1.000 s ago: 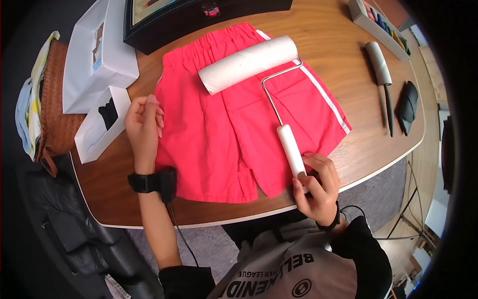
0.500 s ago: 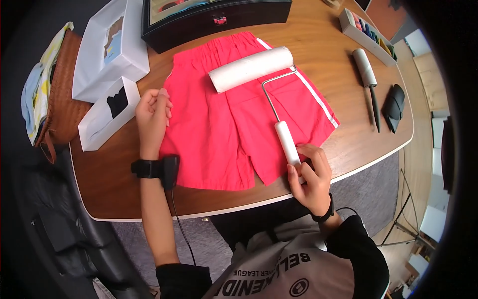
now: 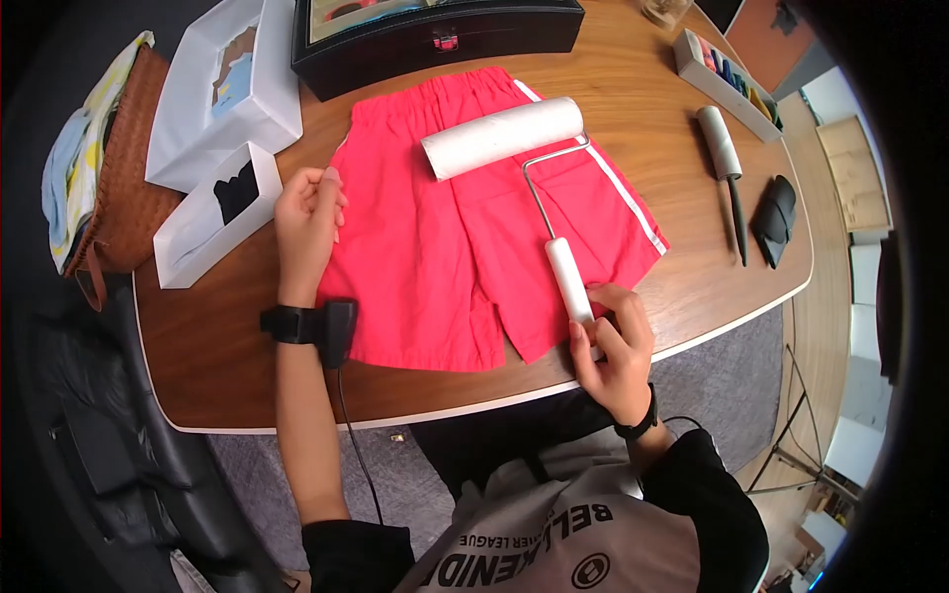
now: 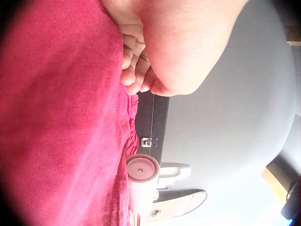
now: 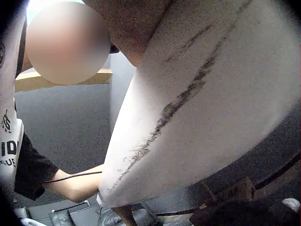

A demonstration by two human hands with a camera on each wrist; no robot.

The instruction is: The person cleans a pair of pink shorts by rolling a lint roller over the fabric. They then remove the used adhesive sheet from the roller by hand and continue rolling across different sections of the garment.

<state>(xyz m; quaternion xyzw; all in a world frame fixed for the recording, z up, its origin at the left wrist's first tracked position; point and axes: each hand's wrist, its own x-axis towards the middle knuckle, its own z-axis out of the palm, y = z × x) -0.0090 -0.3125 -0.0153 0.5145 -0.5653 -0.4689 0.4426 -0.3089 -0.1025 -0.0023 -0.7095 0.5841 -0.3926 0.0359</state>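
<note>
Red shorts (image 3: pixel 405 237) with a white side stripe lie spread on the wooden table. Across their upper half rests the white tube of a lint roller (image 3: pixel 504 138), and its wire runs down to a white handle. My right hand (image 3: pixel 618 356) pinches the end of that handle between thumb and fingers at the lower right hem. Beside the left edge of the shorts, my left hand (image 3: pixel 308 227) lies with loosely curled fingers, holding nothing visible. The left wrist view shows curled fingers (image 4: pixel 134 70) against the red cloth (image 4: pixel 61 113) and the roller's round end (image 4: pixel 142 168).
A black case (image 3: pixel 435 49) stands behind the shorts. White boxes (image 3: pixel 222 212) and a brown woven basket (image 3: pixel 129 188) are at left. At right lie a second roller (image 3: pixel 720 143), a black pouch (image 3: pixel 774 221) and a narrow box (image 3: pixel 727 87). A pale marked surface (image 5: pixel 207 103) largely fills the right wrist view.
The head view has shifted, so the table appears moved in the picture. Both hands keep their places against the shorts, and the roller lies in the same spot on them.
</note>
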